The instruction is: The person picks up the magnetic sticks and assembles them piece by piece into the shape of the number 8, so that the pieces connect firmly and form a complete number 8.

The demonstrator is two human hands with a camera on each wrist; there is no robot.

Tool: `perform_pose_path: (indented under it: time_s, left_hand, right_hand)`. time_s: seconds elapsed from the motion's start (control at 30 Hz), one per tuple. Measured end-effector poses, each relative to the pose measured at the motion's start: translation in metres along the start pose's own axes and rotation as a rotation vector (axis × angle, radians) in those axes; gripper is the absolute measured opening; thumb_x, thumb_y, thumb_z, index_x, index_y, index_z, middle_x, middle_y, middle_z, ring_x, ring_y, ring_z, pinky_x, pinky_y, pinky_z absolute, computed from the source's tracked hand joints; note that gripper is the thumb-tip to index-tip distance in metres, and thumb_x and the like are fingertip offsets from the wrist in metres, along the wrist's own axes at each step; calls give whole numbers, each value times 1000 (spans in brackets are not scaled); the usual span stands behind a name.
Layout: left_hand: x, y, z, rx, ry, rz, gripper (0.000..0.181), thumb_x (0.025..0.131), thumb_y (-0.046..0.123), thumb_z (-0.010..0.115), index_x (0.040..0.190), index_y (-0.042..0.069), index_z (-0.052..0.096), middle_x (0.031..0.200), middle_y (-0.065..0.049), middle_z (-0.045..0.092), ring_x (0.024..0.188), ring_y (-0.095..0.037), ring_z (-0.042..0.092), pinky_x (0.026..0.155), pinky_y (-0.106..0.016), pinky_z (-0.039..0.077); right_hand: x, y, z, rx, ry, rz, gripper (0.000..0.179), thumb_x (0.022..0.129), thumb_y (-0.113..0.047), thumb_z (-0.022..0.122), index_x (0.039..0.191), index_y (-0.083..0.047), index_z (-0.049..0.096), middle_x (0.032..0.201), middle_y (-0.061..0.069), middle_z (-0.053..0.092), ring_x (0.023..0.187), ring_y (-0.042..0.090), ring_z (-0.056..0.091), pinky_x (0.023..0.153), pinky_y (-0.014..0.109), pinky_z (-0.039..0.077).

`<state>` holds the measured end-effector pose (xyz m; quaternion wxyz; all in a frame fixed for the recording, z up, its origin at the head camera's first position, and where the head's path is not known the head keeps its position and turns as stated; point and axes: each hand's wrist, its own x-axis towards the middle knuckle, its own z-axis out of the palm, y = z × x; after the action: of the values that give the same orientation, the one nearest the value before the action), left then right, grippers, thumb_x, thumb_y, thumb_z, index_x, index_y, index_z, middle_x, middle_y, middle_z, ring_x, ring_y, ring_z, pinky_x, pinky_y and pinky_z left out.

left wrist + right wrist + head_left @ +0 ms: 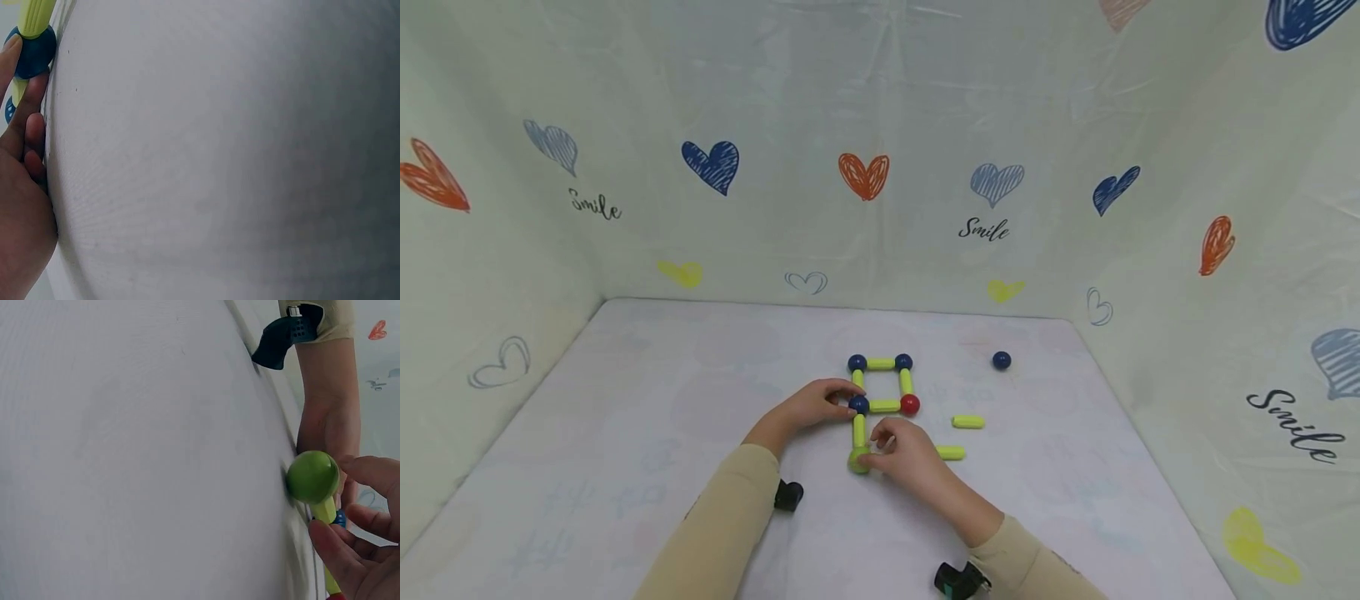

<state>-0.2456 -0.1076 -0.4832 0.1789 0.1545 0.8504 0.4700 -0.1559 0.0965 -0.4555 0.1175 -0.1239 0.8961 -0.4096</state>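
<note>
My left hand pinches a dark blue ball between thumb and forefinger, at the near left corner of a square of balls and yellow-green rods. From that ball a yellow-green rod runs toward me to a green ball. The right hand is at the green ball, its thumb on it and its other fingers curled beside the rod. Two more dark blue balls form the far corners of the square, and a red ball forms the near right one.
To the right lie a loose yellow-green rod and another rod partly behind the right hand. A single blue ball sits farther back. Beyond the white table hangs a cloth printed with hearts.
</note>
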Motion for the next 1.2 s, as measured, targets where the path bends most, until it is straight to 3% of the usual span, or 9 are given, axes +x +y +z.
perform_pose_path:
  time_s: [0.27,0.7,1.2]
  left_hand:
    - [0,0,2,14,4,-14,31,87,19,75,118,19,69,106,3,61,96,-18,51,91,-39,43]
    - [2,0,2,5,6,-33,29,88,19,74,116,19,70,108,2,62,96,-19,51,89,-36,44]
    - [0,0,3,2,7,-17,29,88,17,73,117,16,70,111,1,63,98,-20,51,91,-38,43]
  right_hand:
    - [-5,11,-24,-29,19,27,31,81,-25,81,102,-9,64,88,0,59,69,16,54,60,28,48]
    - [-18,24,-47,-66,78,81,26,81,-19,81,100,-10,66,88,-2,60,77,16,53,65,29,48]
    - [-30,48,-73,-86,109,36,28,76,-10,83,101,-9,69,95,0,64,85,17,54,71,30,48]
